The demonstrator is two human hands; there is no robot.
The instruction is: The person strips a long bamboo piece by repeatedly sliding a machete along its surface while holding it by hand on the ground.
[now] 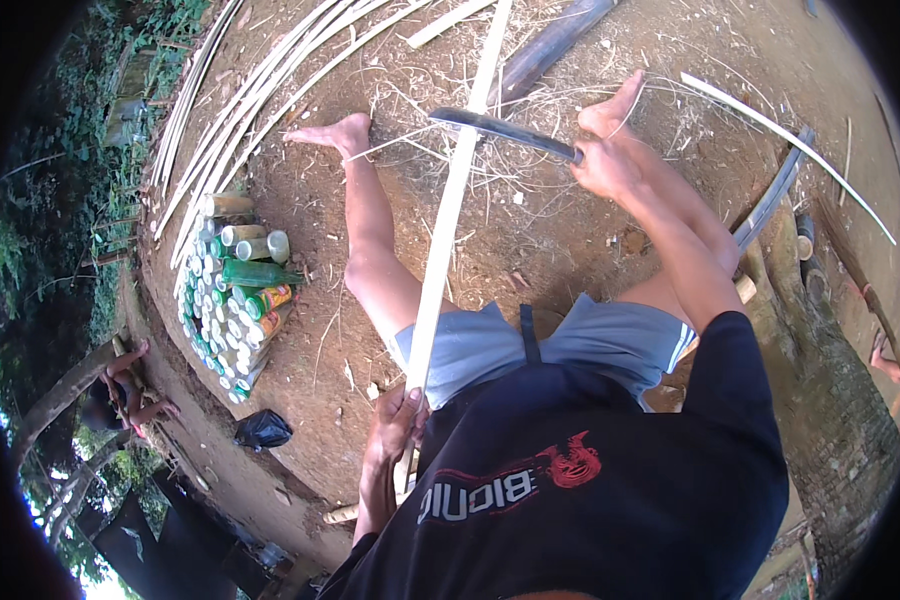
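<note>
I sit on bare earth with my legs spread, feet forward. My left hand (398, 418) grips the near end of a long pale bamboo strip (448, 215) that runs away from me between my legs. My right hand (602, 165) holds the handle of a long dark knife (500, 130), whose blade lies across the strip near its far part. Thin shavings lie scattered around the blade.
A bundle of split bamboo strips (260, 90) lies at the far left. Stacked bottles and cans (232, 290) form a low wall on the left. A black bag (262, 430) lies nearby. Dark bamboo poles (555, 45) and logs (770, 200) lie ahead and right.
</note>
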